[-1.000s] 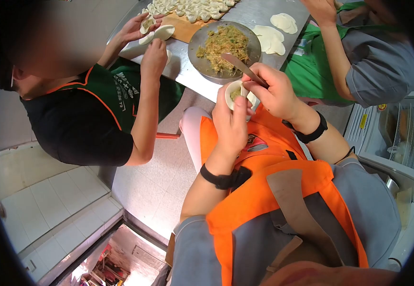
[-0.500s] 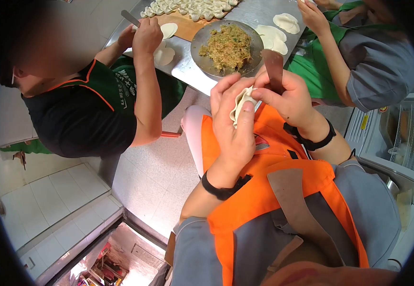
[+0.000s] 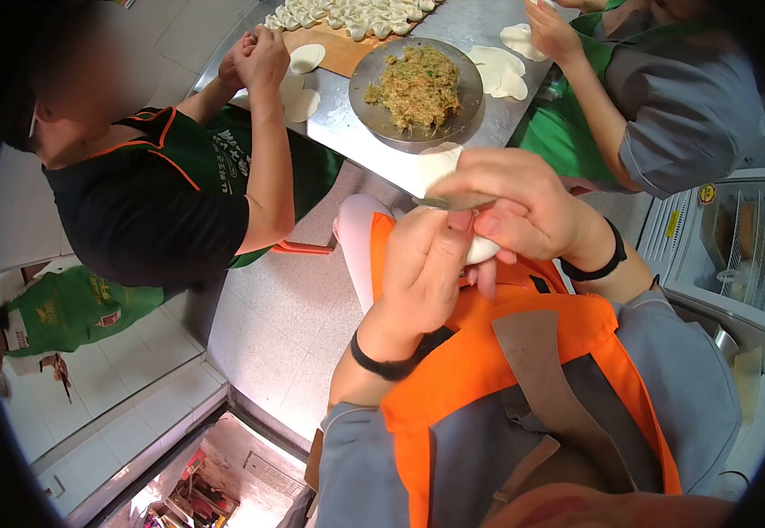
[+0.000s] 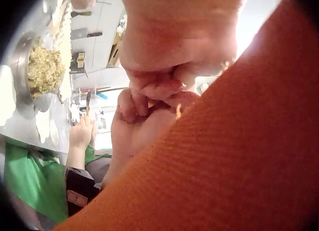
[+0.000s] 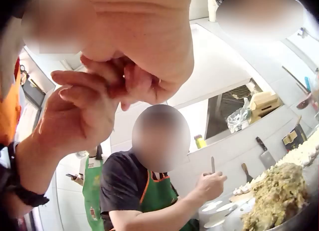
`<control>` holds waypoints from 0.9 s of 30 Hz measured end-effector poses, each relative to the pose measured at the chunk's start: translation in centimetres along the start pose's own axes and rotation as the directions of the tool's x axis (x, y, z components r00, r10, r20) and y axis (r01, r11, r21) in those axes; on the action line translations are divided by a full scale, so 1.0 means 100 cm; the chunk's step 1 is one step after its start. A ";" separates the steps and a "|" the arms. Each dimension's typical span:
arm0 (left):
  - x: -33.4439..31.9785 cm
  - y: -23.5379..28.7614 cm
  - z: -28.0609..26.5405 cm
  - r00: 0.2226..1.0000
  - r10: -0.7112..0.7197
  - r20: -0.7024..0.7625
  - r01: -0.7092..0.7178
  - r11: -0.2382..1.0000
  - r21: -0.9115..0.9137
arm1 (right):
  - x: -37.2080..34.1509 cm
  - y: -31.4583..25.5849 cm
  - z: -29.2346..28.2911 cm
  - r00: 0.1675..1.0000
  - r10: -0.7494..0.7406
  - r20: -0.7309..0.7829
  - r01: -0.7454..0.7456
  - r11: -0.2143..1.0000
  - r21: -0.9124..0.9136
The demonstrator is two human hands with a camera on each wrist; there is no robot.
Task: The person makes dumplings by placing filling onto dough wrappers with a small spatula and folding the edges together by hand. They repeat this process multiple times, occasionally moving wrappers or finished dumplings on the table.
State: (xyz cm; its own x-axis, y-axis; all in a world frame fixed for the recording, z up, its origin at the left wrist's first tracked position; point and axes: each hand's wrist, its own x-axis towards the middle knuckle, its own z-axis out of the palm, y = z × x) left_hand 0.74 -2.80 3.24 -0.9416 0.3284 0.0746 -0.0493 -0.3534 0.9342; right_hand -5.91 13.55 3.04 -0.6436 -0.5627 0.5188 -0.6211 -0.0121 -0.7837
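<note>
A pale dumpling (image 3: 483,252) is held between both hands in front of the orange apron, mostly covered by fingers. My left hand (image 3: 419,268) pinches it from the left, thumb at its upper edge. From the right, my right hand (image 3: 527,201) closes over the same dumpling and also holds a flat metal spatula (image 3: 454,201), its blade lying crosswise above the left thumb. In the wrist views, the fingers of the left hand (image 5: 75,111) and right hand (image 5: 144,46) meet and hide the dumpling. Just beyond the right hand shows a pale wrapper (image 3: 439,165).
A round metal pan (image 3: 366,114) of filling (image 3: 417,84) stands on the steel table (image 3: 338,132). Rows of dumplings (image 3: 347,13) lie on a wooden board (image 3: 334,55) behind it. Loose wrappers (image 3: 498,72) lie right of the pan. People in green aprons work on both sides.
Both hands have closed together around the dumpling, covering most of it. The spatula blade has swung from pointing up to lying across leftward. A person in green has appeared at far left.
</note>
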 end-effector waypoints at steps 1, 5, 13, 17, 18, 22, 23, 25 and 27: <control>-0.002 0.000 0.001 1.000 -0.014 -0.009 0.014 1.000 -0.009 | -0.002 0.003 0.002 0.998 -0.047 0.039 0.045 0.998 0.048; -0.010 -0.018 -0.007 0.992 0.125 -0.001 -0.120 0.952 0.282 | -0.006 0.006 0.013 0.994 -0.104 0.034 0.106 0.992 -0.064; -0.004 -0.018 -0.001 0.966 0.244 -0.084 -0.228 0.959 0.168 | -0.008 0.002 0.014 1.000 -0.004 -0.006 0.004 0.996 -0.094; -0.002 0.002 0.005 0.976 0.057 -0.209 -0.061 0.998 -0.013 | -0.004 -0.020 0.007 0.932 0.355 0.066 -0.357 0.874 0.329; -0.002 -0.001 0.003 0.969 0.068 -0.239 -0.056 0.997 0.057 | -0.003 -0.028 0.006 0.881 0.454 0.133 -0.462 0.765 0.448; 0.000 -0.012 -0.012 0.985 0.156 -0.080 -0.121 0.935 0.335 | -0.002 -0.018 0.003 0.995 0.094 0.013 -0.093 0.992 -0.089; -0.001 -0.013 -0.011 0.980 0.175 -0.098 -0.126 0.919 0.373 | -0.002 -0.018 0.003 0.994 0.104 -0.024 -0.106 0.988 -0.113; -0.003 -0.018 -0.008 0.966 0.216 -0.144 -0.145 0.908 0.393 | -0.006 -0.013 0.005 0.989 0.115 -0.094 -0.130 0.978 -0.163; -0.002 -0.025 -0.008 0.947 0.252 -0.197 -0.170 0.918 0.358 | -0.008 -0.008 0.005 0.970 0.210 -0.124 -0.223 0.969 -0.103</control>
State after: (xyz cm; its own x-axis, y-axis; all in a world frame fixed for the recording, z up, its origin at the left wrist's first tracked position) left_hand 0.82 -2.70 0.60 -0.9700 0.0497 0.2378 0.2344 -0.0669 0.9698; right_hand -4.66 13.61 3.02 -0.8100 -0.4455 0.3813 -0.5050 0.1992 -0.8398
